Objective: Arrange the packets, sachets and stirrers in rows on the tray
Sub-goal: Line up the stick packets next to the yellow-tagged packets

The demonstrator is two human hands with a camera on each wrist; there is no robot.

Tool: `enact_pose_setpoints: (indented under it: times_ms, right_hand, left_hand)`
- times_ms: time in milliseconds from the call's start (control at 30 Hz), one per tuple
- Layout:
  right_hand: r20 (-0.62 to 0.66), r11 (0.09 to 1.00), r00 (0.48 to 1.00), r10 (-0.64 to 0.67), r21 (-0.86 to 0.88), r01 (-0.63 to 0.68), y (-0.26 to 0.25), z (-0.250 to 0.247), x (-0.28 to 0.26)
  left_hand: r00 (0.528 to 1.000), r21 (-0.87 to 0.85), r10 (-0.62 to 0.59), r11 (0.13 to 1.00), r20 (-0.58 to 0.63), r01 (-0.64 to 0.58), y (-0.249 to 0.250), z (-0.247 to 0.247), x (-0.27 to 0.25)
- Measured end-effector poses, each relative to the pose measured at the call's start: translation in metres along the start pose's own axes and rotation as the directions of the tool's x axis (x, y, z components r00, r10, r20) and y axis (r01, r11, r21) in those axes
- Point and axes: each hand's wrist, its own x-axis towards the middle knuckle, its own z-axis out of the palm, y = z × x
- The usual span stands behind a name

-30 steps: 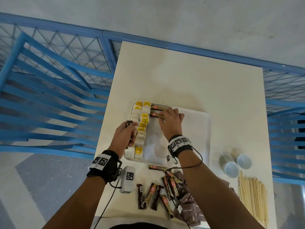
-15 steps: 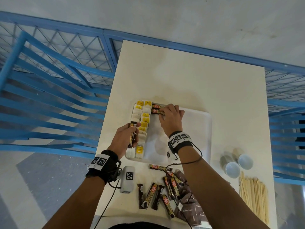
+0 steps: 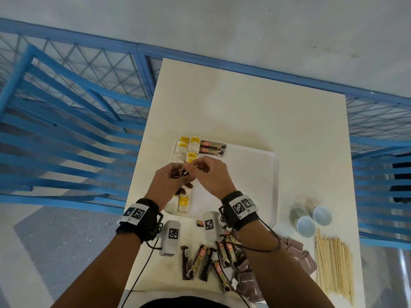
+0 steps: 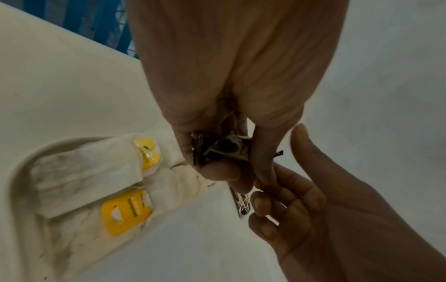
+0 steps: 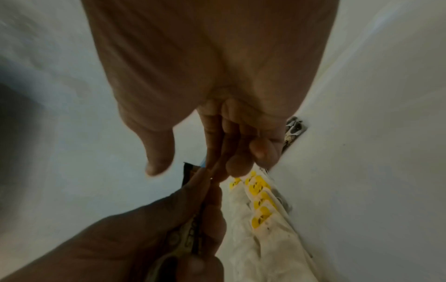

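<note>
I see the cream table (image 3: 244, 112) filling the middle of the head view, with blue railings (image 3: 66, 112) on both sides and behind it. The white tray (image 3: 255, 174) lies on the table's near left part. Along the tray's left edge run two columns of tea bags with yellow tags (image 3: 191, 155); my hands cover part of them, so I cannot count them all. At the far end, just right of the tea bags, two coffee sachets (image 3: 213, 148) lie side by side across the tray, touching each other.

My left hand (image 3: 172, 181) hovers over the tea bag columns and grips a small bundle of dark coffee sachets (image 4: 220, 150) between curled fingers and thumb; how many are in the bundle I cannot tell. My right hand (image 3: 210, 176) meets it from the right, its fingertips (image 5: 237, 167) closing on the end of one sachet in that bundle, thumb still apart from it in the right wrist view.

Near the table's front edge lies a loose heap of coffee sachets (image 3: 206, 261), about seven that I can make out, partly hidden under my right forearm and its cable. Right of that heap lie brown packets (image 3: 295, 252), overlapping, too jumbled to count. Further right is a bundle of wooden stirrers (image 3: 333, 263), lined up together, too many and too fine to count. Just beyond the stirrers stand two paper cups (image 3: 311, 221), touching. One more sachet end (image 3: 200, 223) shows just off the tray's near edge.
</note>
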Motion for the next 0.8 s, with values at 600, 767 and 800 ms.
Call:
enact_pose_setpoints:
  times_ms: [600,767,800]
  right_hand:
    - [0.171,0.915,0.981,0.093,0.375,-0.152,-0.006,-0.006,-0.027]
    - [0.162,0.964,0.986,0.021,0.259,-0.063,-0.007,0.007,-0.038]
    - [0.147,0.96,0.989,0.025,0.272,-0.065,-0.006,0.009,-0.038]
  left_hand:
    - [0.992,-0.271,-0.076,0.961,-0.096,0.048,-0.005,0.009,-0.015]
    - [0.994,-0.319,-0.107,0.944,-0.033,0.091,-0.005,0.009,-0.016]
    - [0.994,-0.317,-0.106,0.944,-0.027,0.092,-0.005,0.009,-0.016]
